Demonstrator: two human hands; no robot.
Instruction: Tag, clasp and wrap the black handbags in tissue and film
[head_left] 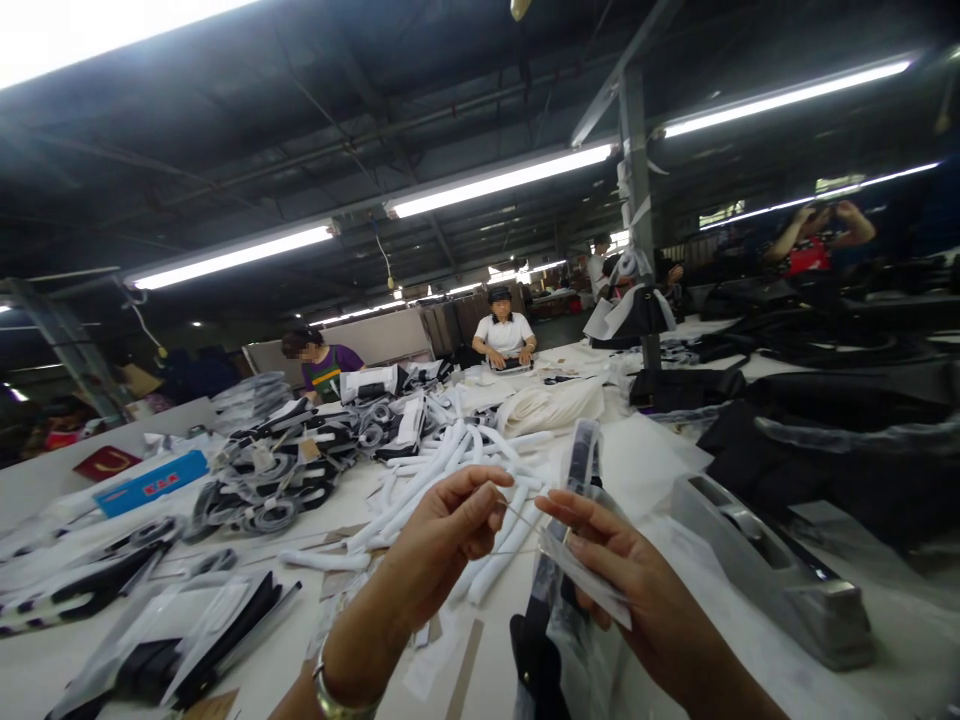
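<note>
My left hand (439, 530) has thumb and forefinger pinched together on one end of a thin pale string (523, 511). The string runs across to my right hand (637, 575), whose fingers are closed around a flat white tag (592, 580). Below the right hand lies a black strap in clear plastic (582, 465), partly covered by the fingers. A black piece (536, 640) shows underneath it. White padded tubes (450, 460) lie heaped just beyond my left hand.
A grey tape dispenser (772, 570) stands at right, beside black fabric bags (817, 470). Bundled black-and-grey straps (277, 470) pile up at left near a blue box (154, 482). Plastic-wrapped packs (172, 640) lie front left. Two people (504, 335) work across the table.
</note>
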